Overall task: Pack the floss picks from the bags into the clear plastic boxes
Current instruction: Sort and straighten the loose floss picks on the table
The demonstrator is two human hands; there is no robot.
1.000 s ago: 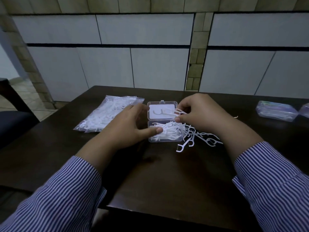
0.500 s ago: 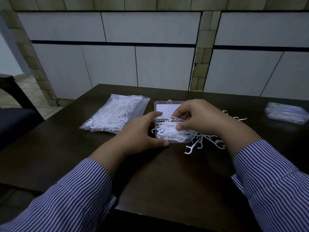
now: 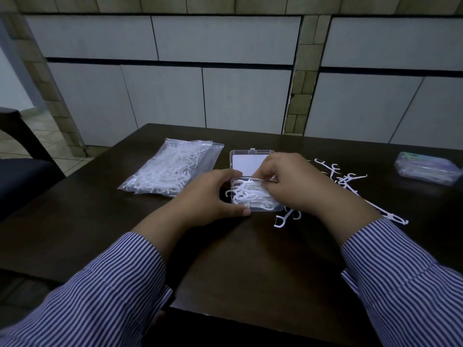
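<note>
Head | white floss picks [image 3: 250, 195] heaped in clear box [image 3: 246, 161] | lid open

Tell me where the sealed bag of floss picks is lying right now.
In the head view the bag of floss picks lies flat on the dark table, left of the open clear box, just beyond the left hand.

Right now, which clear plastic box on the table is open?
The clear box between the hands, lid flipped back, floss picks inside. The other box, far right, lies closed and untouched.
</note>
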